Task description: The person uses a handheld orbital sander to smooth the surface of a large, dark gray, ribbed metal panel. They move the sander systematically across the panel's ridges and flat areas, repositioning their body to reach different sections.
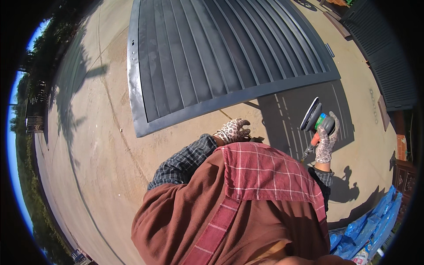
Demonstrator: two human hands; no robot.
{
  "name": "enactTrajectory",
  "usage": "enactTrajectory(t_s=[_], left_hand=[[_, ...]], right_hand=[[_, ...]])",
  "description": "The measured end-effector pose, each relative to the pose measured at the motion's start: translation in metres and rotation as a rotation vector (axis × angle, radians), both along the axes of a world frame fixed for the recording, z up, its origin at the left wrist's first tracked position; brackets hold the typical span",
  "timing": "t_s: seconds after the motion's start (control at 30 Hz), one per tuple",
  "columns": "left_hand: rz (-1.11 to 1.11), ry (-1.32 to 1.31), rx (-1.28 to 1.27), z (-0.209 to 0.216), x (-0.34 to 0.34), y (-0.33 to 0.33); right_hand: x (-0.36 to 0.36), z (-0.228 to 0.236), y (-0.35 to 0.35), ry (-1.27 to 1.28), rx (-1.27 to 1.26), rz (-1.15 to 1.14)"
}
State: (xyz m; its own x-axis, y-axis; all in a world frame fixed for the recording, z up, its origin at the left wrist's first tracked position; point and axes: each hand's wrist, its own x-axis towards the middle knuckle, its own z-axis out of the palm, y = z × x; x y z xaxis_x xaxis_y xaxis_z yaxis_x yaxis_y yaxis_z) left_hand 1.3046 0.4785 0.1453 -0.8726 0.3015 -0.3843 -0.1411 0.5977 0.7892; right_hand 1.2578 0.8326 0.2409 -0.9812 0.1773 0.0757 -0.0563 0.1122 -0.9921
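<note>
My right hand (327,143), in a leopard-print glove, grips a round-pad sander (324,123) with a black body, a green-and-blue band and a red-orange handle. It is tilted, its pad facing up and left, clear of any surface. My left hand (233,130), gloved alike, is in front of my waist with its fingers curled. Whatever they hold, if anything, is hidden; a small dark thing shows beside the fingertips. Ahead of both hands is a large dark grey slatted metal panel (203,104), raised off the ground, which neither hand touches.
A thin yellow line (225,114) shows under the panel's near edge. The panel casts a striped shadow on the concrete ground (101,176). Blue plastic sheeting (369,229) lies at the lower right. Another dark ribbed panel (384,57) stands at the far right.
</note>
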Motion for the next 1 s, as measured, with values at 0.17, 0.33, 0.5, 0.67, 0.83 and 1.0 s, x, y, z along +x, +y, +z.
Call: enactTrajectory(t_s=[0.17, 0.33, 0.5, 0.67, 0.83, 1.0], left_hand=[[0.406, 0.199, -0.066, -0.023, 0.005, -0.038], [0.741, 0.211, -0.302, -0.038, 0.003, -0.113], [0.810, 0.208, -0.542, -0.051, -0.017, -0.148], [0.759, 0.173, -0.663, -0.046, -0.051, -0.163], [0.732, 0.184, -0.687, -0.053, -0.089, -0.173], [0.788, 0.136, -0.671, -0.052, -0.110, -0.157]], right_hand=[[-0.063, -0.018, -0.052, -0.101, 0.055, 0.255], [-0.096, -0.039, -0.116, -0.016, 0.188, 0.391], [-0.120, -0.061, -0.140, -0.108, 0.335, 0.417], [-0.127, -0.078, -0.142, -0.239, 0.657, 0.455], [-0.133, -0.074, -0.154, -0.366, 0.779, 0.447], [-0.139, -0.060, -0.168, -0.467, 0.851, 0.418]])
